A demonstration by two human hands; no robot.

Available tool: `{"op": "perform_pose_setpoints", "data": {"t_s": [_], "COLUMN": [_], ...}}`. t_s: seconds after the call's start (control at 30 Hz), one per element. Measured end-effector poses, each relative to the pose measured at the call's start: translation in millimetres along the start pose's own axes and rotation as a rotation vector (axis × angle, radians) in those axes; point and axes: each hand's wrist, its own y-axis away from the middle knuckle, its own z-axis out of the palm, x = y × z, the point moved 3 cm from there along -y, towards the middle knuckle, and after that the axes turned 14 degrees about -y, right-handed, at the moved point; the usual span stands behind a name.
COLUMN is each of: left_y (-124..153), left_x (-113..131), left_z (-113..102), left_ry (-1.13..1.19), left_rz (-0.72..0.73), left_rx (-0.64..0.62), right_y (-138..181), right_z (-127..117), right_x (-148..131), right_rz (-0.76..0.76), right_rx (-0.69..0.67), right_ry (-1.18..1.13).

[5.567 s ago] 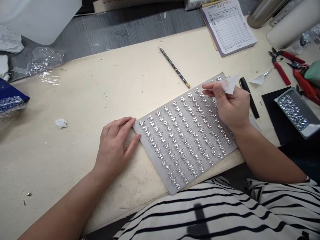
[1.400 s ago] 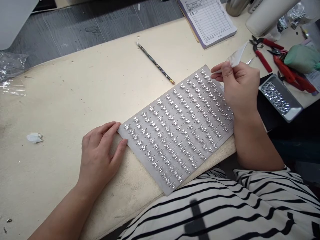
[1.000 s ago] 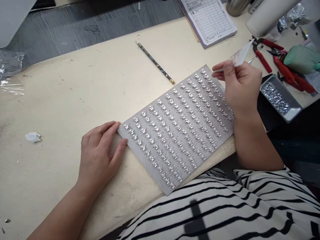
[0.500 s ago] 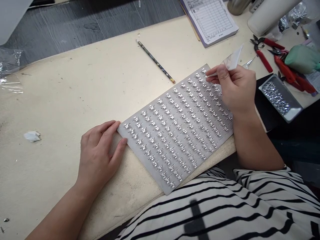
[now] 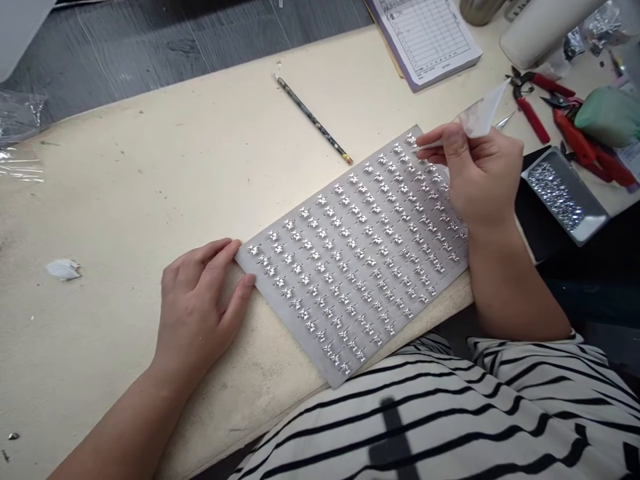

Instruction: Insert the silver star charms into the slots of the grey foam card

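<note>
Overall, grey board with silvery pieces.

Sheet is grey, patterned with rows of silver pieces; cone is white. Table cream, pencil dark and speckled, plier handles red, mat black, bundle green. Clothing: white, black stripes.

Gray rectangular sheet lying flat, slanting across center of frame. Small silvery star-like pieces sitting on it in many close rows, glinting. Left hand touching sheet's left corner. Toward upper right, right hand pinching white folded cone; top corner pointing up-right, lower end partly hiding behind fingers near sheet.
</note>
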Motion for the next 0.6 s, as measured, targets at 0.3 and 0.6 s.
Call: {"op": "perform_pose_setpoints", "data": {"t_s": [0.3, 0.6], "left_y": [0.9, -1.0], "left_x": [-0.6, 0.9], "left_z": [1.5, -0.3], "left_ry": [-0.001, 0.005], "left_rz": [0.000, -0.007], "left_rx": [0.011, -0.009], "right_y": [4.7, 6.1], "right_z": [7.1, 9.4], "right_x": [-1.7, -2.3], "right_rz": [0.009, 0.044], "right_rx": [-0.106, -0.122], "right_ry": [-0.029, 0.021]}}
